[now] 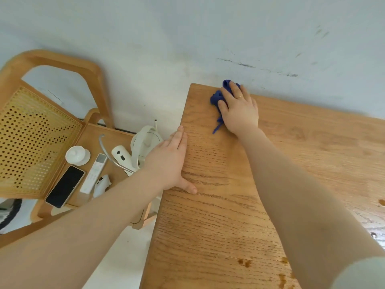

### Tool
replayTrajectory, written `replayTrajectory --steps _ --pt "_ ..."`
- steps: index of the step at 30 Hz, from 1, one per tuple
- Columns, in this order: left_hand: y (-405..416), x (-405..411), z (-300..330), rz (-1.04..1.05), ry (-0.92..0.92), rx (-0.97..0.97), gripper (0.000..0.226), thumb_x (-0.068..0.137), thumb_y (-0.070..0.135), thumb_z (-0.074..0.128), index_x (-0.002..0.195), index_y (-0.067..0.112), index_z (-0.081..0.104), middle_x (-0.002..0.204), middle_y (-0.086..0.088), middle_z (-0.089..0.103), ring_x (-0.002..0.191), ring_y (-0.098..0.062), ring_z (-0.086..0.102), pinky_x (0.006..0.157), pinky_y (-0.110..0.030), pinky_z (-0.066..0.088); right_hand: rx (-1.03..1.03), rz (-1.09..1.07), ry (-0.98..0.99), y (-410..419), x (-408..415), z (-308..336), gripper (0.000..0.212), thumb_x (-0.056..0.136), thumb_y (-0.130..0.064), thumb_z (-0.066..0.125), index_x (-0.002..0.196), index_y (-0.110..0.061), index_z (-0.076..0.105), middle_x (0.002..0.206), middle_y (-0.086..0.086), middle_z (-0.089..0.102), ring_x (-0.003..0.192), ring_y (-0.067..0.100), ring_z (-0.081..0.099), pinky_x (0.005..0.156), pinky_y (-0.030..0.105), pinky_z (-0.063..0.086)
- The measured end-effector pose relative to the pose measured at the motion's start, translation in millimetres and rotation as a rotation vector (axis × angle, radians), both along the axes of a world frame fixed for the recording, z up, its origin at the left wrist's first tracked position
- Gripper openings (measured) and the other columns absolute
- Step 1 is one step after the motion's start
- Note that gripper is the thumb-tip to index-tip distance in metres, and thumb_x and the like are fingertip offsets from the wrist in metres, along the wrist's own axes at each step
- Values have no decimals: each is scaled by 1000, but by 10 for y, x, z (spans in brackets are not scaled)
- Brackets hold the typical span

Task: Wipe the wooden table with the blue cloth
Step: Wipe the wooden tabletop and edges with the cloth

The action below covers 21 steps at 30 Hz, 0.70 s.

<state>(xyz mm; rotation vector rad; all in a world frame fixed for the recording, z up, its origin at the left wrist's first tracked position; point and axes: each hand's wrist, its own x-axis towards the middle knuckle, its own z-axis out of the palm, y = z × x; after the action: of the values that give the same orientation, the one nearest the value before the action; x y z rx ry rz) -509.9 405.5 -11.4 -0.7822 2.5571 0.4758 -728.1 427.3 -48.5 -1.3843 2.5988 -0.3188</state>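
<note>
Pressing the blue cloth (217,97) flat against the far left corner of the wooden worktop (239,205), close to the wall (187,38). Right hand (239,107) lying on top of it, fingers (235,88) nearly straight and spread, pinning rather than pinching. Left hand (168,159) bracing at the worktop's left edge, fingers extended, thumb splayed on the wood, holding nothing. Cloth looking soft, light and bunched, likely to ruck up and trail a loose tail; probably handling best under a flat palm over its middle. Darker spots (244,262) showing on the near part of the worktop, apparently not yet wiped. Standing beside the worktop, a rattan chair (31,132) carrying a phone (65,185), remote (93,174) and kettle (145,140).
</note>
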Motion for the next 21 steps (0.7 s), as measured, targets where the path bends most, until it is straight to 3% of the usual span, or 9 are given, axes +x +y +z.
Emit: replayTrajectory --steps 5,10,13,16,21 --pt "53 16 58 19 -41 13 144 52 73 69 145 9 -20 153 -5 -29 145 -19 -1 117 -33 9 -49 234 37 665 377 24 52 93 -47 27 137 -25 42 152 0 28 141 25 17 108 44 22" --pt "126 -209 153 10 -197 -135 148 50 70 73 145 -1 -14 155 -16 -19 145 -26 2 118 -38 9 -2 544 57 1101 383 6 54 91 -47 27 137 -25 42 150 1 31 139 27 24 108 43 23" --pt "153 -302 153 -1 -257 -174 146 51 65 76 145 -1 -13 155 -18 -17 145 -27 1 118 -37 7 -6 452 69 838 20 -22 51 94 -46 27 140 -27 37 152 -1 26 141 25 19 110 45 21" --pt "201 -250 150 -28 -254 -150 138 58 59 76 146 14 -21 155 -10 -23 145 -22 -6 117 -37 2 16 230 70 546 -389 -33 46 98 -39 31 143 -28 29 155 -2 17 142 23 10 114 41 13" --pt "336 -338 228 -302 -211 -239 119 72 50 71 147 19 -16 156 -4 -21 145 -20 -10 117 -37 -1 68 256 79 635 -329 25 48 98 -40 28 144 -26 27 156 -2 12 143 23 5 115 41 9"
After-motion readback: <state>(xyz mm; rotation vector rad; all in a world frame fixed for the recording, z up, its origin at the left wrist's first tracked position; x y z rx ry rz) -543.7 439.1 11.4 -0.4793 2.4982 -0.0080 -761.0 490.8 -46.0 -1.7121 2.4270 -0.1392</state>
